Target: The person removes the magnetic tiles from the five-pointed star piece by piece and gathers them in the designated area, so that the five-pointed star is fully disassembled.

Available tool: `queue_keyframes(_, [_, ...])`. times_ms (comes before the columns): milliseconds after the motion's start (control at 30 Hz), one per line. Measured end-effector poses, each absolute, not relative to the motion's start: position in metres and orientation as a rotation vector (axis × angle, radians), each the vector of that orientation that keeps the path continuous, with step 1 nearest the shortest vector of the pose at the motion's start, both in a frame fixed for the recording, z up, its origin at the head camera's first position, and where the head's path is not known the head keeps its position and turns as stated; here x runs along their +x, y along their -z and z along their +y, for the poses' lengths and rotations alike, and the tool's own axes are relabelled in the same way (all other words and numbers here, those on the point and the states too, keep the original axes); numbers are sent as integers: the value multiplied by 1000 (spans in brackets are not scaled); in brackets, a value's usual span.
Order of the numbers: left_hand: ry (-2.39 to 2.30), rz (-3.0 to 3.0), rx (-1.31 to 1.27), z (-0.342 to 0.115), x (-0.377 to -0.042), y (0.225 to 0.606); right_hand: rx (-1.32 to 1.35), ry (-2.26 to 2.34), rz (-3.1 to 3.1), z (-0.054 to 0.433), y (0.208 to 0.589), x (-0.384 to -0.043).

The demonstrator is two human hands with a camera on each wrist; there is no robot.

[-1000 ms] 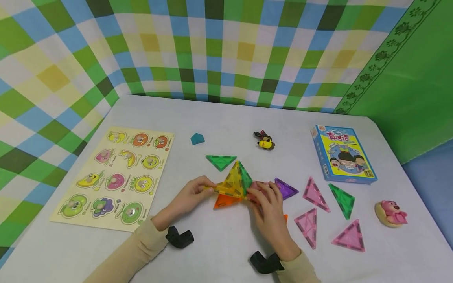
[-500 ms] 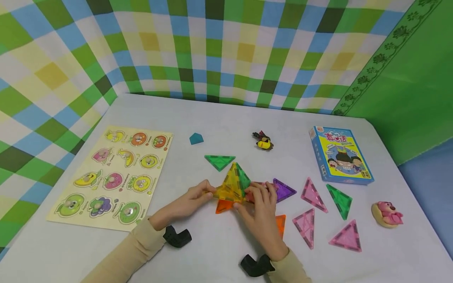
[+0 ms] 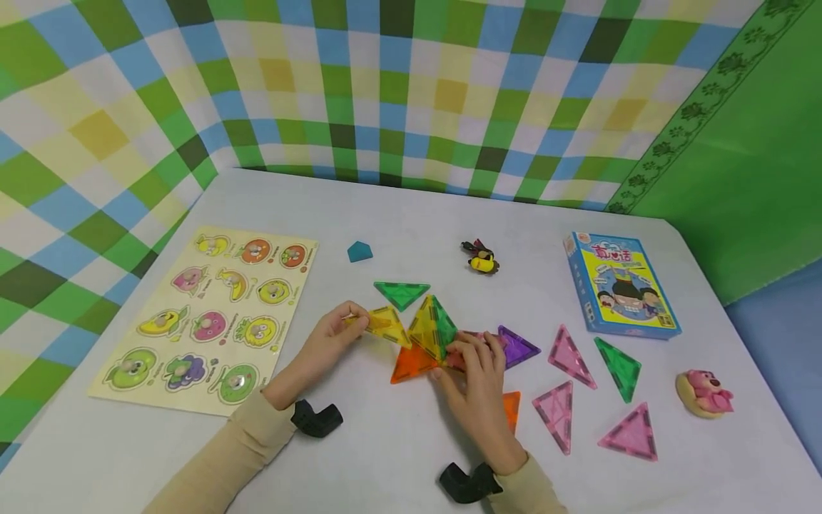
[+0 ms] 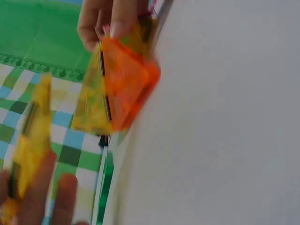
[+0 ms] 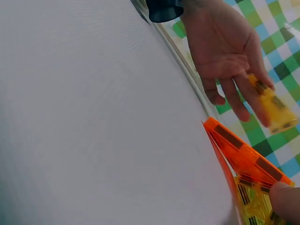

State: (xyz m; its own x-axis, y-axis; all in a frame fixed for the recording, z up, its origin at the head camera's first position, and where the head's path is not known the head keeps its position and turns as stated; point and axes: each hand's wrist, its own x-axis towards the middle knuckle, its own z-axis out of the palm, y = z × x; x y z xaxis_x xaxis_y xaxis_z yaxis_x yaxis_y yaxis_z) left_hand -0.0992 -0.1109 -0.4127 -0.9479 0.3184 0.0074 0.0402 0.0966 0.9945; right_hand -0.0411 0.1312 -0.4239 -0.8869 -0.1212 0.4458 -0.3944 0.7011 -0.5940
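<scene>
While my right grip [image 3: 475, 378] is steadying the tile cluster [image 3: 425, 327] near the middle of the bench [image 3: 372, 442], my left grip [image 3: 329, 337] is pinching a yellow triangle [image 3: 385, 325] by its outer end, holding it just apart on the cluster's left. I'm probably taking only that end so the other edges are staying free. On the right, my thumb is pressing at the near corner and the fingers are curling over the far side; likely I'm bracing because the slanted tiles are leaning on one another and could be folding. An orange triangle [image 3: 411, 364] is touching the cluster's near side. A purple triangle [image 3: 520, 348] is lying just beyond my right fingers, contact unclear; pink triangles [image 3: 571, 357] are lying loose further right, perhaps for easy picking.

White cloth is covering the bench. A fruit board [image 3: 218, 303] is lying at left, a blue-yellow box [image 3: 621, 284] and a pink bear figure [image 3: 705, 392] at right. Checked cloth [image 3: 424, 93] is hanging behind, green cloth [image 3: 758, 171] closing the right side.
</scene>
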Motion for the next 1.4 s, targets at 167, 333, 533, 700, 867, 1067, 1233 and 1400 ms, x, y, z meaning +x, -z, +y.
queue_keyframes(167, [-1751, 2557, 251, -118, -106, 414, 431, -1020, -2496, 133, 424, -42])
queue_keyframes(333, [-1533, 2823, 291, -122, -109, 414, 475, -1053, -2448, 135, 423, -43])
queue_keyframes(533, [-1340, 3123, 319, -118, -106, 408, 477, -1056, -2433, 137, 424, -43])
queue_keyframes(700, [-1080, 3042, 762, -98, -89, 404, 449, -1044, -2432, 137, 423, -43])
queue_keyframes(867, [-788, 2861, 1012, -88, -75, 409, 442, -1004, -2463, 135, 422, -42])
queue_keyframes(1067, [-863, 2859, 1053, -90, -75, 413, 454, -993, -2465, 133, 423, -40])
queue_keyframes(1233, [-1296, 2702, 884, -95, -79, 414, 428, -1016, -2437, 133, 425, -41])
queue_keyframes(1400, [-1618, 2529, 599, -104, -87, 409, 406, -1043, -2426, 134, 426, -41])
